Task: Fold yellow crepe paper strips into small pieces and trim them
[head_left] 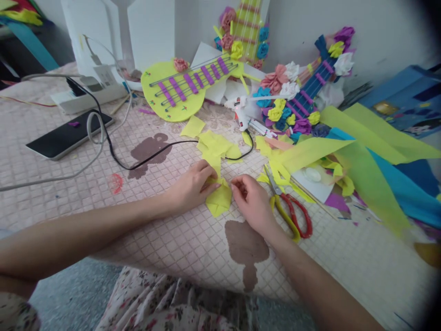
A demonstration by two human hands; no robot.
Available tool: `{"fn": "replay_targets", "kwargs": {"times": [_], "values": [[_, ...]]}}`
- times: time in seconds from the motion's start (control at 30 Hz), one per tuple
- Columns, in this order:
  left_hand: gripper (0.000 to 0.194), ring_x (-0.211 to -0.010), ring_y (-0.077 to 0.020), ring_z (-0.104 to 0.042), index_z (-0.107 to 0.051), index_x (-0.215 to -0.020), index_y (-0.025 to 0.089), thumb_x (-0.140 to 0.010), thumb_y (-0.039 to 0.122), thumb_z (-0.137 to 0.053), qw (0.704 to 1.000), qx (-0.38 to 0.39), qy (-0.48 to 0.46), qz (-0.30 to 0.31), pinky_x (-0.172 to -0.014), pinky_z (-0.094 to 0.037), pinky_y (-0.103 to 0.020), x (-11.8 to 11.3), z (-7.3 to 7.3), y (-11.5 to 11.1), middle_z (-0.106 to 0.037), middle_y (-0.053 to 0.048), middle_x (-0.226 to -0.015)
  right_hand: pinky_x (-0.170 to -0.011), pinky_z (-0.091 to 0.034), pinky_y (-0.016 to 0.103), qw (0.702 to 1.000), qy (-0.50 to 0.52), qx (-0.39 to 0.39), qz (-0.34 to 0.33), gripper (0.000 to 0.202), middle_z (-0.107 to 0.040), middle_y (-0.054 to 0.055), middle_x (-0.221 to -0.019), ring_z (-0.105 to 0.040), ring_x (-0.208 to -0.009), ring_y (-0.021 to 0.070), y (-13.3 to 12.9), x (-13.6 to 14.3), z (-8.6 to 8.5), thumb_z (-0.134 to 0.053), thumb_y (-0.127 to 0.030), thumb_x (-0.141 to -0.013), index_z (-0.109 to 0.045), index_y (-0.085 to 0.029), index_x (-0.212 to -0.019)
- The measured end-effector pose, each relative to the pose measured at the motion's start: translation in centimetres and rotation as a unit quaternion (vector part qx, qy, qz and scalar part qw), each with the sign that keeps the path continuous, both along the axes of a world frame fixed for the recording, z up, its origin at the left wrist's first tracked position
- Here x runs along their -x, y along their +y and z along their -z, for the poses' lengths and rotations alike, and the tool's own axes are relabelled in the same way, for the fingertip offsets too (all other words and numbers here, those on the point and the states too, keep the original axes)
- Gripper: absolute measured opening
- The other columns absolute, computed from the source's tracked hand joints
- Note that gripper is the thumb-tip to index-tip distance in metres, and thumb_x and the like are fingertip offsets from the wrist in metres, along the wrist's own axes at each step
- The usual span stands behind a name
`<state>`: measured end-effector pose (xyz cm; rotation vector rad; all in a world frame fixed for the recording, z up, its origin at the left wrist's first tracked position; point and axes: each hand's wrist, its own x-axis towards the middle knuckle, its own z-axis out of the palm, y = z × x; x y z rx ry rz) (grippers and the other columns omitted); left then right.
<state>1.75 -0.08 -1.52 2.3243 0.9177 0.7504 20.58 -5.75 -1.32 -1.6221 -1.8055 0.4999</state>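
Observation:
Several small pieces of yellow crepe paper (219, 202) lie on the padded cloth before me. My left hand (193, 186) pinches the top piece near its left edge with thumb and finger. At the right edge of that piece is my right hand (253, 202), its fingers curled into a pinch; whether a bit of paper is between them is hidden. More yellow cut pieces (215, 145) are heaped just beyond my left hand. Scissors (291, 211) with red and yellow handles lie partly open to the right of my right hand.
A glue gun (241, 115) stands behind the paper, its black cable (151, 158) crossing left. Paper guitars (179, 89) and a blue one (306, 96) lean at the back. A phone (69, 133) and power strip (87, 99) lie left. Crepe strips (375, 174) spread right.

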Motion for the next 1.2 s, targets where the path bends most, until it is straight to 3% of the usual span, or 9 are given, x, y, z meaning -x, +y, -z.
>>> {"fn": "replay_targets", "kwargs": {"times": [0.17, 0.4, 0.63, 0.9, 1.0, 1.1, 1.2], "values": [[0.002, -0.082, -0.0168, -0.052, -0.057, -0.082, 0.013, -0.083, 0.014, -0.055, 0.999, -0.03, -0.012, 0.02, -0.071, -0.046, -0.029, -0.42, 0.3, 0.18, -0.053, -0.006, -0.089, -0.065, -0.047, 0.031, 1.0, -0.008, 0.004, 0.008, 0.016, -0.06, 0.003, -0.08, -0.057, -0.068, 0.0171, 0.07, 0.34, 0.02, -0.058, -0.017, -0.078, -0.056, -0.02, -0.094], [0.005, -0.08, -0.0155, -0.055, -0.058, -0.08, 0.014, -0.079, 0.01, -0.057, 0.997, -0.008, -0.038, 0.065, -0.071, -0.046, -0.027, -0.38, 0.37, 0.43, -0.058, -0.004, -0.084, -0.063, -0.045, 0.031, 0.998, -0.016, 0.052, 0.005, 0.03, -0.06, 0.003, -0.085, -0.057, -0.068, 0.0166, 0.25, 0.4, -0.09, -0.06, -0.013, -0.074, -0.055, -0.02, -0.103], [0.018, -0.087, -0.0153, -0.057, -0.058, -0.092, 0.015, -0.077, 0.007, -0.058, 0.996, 0.013, -0.081, 0.031, -0.068, -0.048, -0.023, -0.32, 0.17, 0.07, -0.06, -0.005, -0.093, -0.059, -0.044, 0.028, 0.992, 0.053, 0.111, -0.016, 0.029, -0.059, -0.003, -0.073, -0.053, -0.06, 0.0127, 0.44, -0.12, -0.29, -0.062, -0.013, -0.072, -0.057, -0.021, -0.099], [0.015, -0.087, -0.0155, -0.059, -0.058, -0.096, 0.015, -0.082, 0.012, -0.057, 0.997, 0.01, -0.058, 0.038, -0.07, -0.049, -0.025, -0.31, 0.49, 0.07, -0.063, -0.005, -0.093, -0.067, -0.045, 0.03, 0.995, 0.037, 0.075, -0.049, 0.01, -0.064, 0.003, -0.083, -0.058, -0.072, 0.0158, 0.37, -0.28, -0.29, -0.056, -0.026, -0.084, -0.059, -0.019, -0.091], [0.01, -0.082, -0.0153, -0.059, -0.06, -0.093, 0.015, -0.085, 0.015, -0.055, 0.998, 0.0, -0.055, 0.043, -0.072, -0.049, -0.027, -0.28, 0.26, 0.07, -0.064, -0.005, -0.088, -0.07, -0.044, 0.031, 0.997, 0.018, 0.049, -0.054, 0.016, -0.064, 0.004, -0.081, -0.058, -0.077, 0.0173, 0.4, -0.23, -0.45, -0.046, -0.028, -0.091, -0.059, -0.02, -0.086], [0.01, -0.083, -0.0164, -0.058, -0.061, -0.089, 0.016, -0.083, 0.012, -0.054, 0.997, -0.016, -0.051, 0.057, -0.075, -0.048, -0.03, -0.27, 0.31, 0.19, -0.065, -0.004, -0.085, -0.068, -0.045, 0.03, 0.998, 0.007, 0.042, -0.037, 0.007, -0.063, 0.003, -0.081, -0.058, -0.075, 0.0168, 0.41, -0.09, -0.31, -0.051, -0.02, -0.085, -0.058, -0.02, -0.087], [0.014, -0.084, -0.0171, -0.058, -0.061, -0.087, 0.016, -0.08, 0.007, -0.053, 0.996, -0.022, -0.05, 0.066, -0.079, -0.047, -0.032, -0.31, 0.52, 0.29, -0.066, -0.003, -0.085, -0.063, -0.044, 0.029, 0.999, -0.015, 0.043, -0.018, 0.018, -0.061, 0.002, -0.083, -0.057, -0.07, 0.0157, 0.38, 0.13, -0.14, -0.056, -0.012, -0.075, -0.057, -0.02, -0.091]]}}
